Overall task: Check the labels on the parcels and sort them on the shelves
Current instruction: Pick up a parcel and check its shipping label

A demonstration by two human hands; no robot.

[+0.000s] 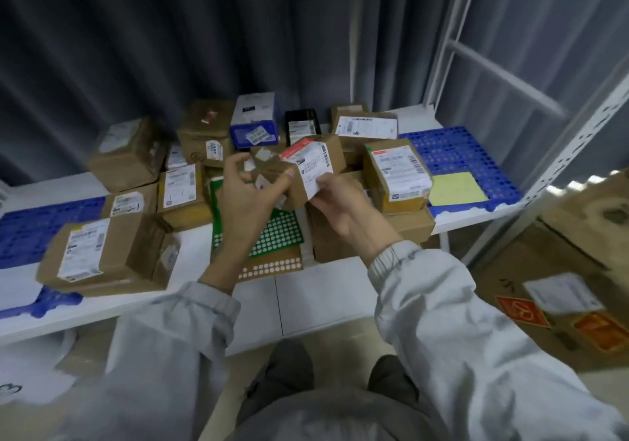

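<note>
A: Item one, shelf (306, 291), white: carries the parcel heap below both grips.

B: Item two, small carton (299, 171)?

A: Held above the heap. Looks light, stiff-walled; tape likely slick. Left hand (248, 192) clasps its left end; right hand (337, 199) pinches the label (315, 165) edge.

B: Best hold?

A: Opposite cardboard faces, off the label.

You face a white shelf (316, 291) crowded with cardboard parcels (112, 253) from its back edge toward the middle. Blue perforated mats (456, 154) lie at its left and right ends, a yellow sheet (456, 187) on the right one. A green dotted sheet (275, 233) lies near the centre.
</note>
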